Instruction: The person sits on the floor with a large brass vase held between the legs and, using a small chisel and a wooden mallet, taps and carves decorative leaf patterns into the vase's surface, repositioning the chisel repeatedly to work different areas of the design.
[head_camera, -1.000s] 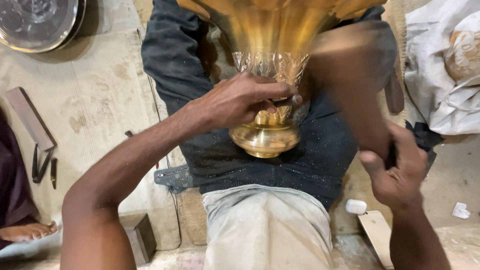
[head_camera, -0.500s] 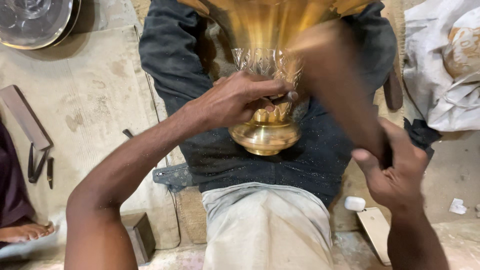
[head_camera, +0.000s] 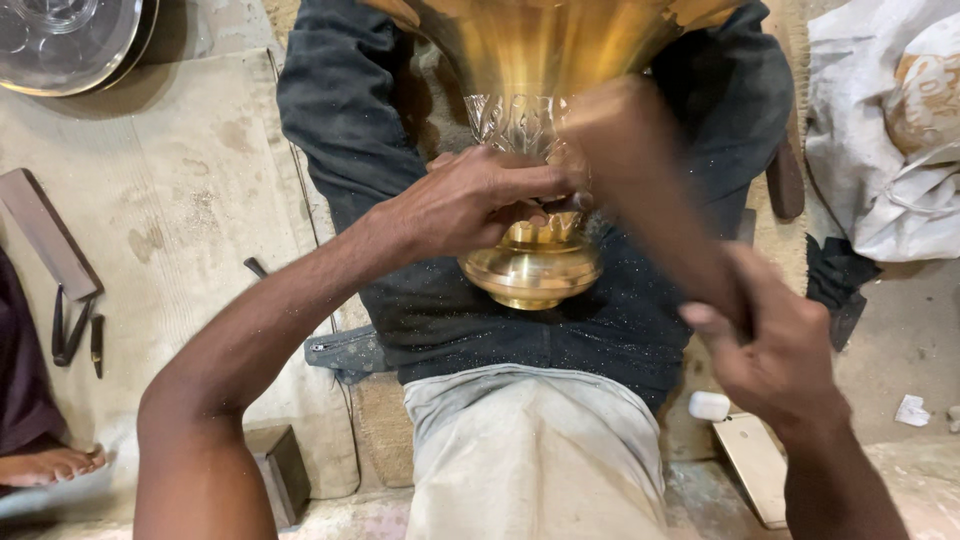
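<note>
Left hand (head_camera: 480, 200): fingers curled and pressed around the narrow stem of a polished brass goblet-shaped vessel (head_camera: 535, 265), just above its rounded bulbous base. Fingertips wrap out of sight behind the stem; thumb side faces the camera. Grip is firm, full contact.

Vessel: lies over the person's lap, base toward the camera, wide flared mouth running up and out of the top edge. Directly above the grip the stem carries a band of bright cut facets. Below the grip the base is smooth and mirror-bright.

Right hand (head_camera: 775, 355): fist closed on the lower end of a brown wooden club-shaped mallet (head_camera: 640, 190). The mallet slants up and left from the fist; its broad end sits against or just beside the stem, next to the left hand's fingertips. Motion blur on the mallet, so contact cannot be confirmed.

Under both grips: dark blue trousers (head_camera: 520, 330) dusted with fine specks, and a pale grey cloth (head_camera: 535, 450) over the near thigh.

Outward of the left forearm: beige floor mat (head_camera: 150, 200), dark hand tools (head_camera: 75, 325), a round steel tray (head_camera: 70, 40) at the far corner. Outward of the right hand: crumpled white sacking (head_camera: 890, 130) and a small white block (head_camera: 710, 405).
</note>
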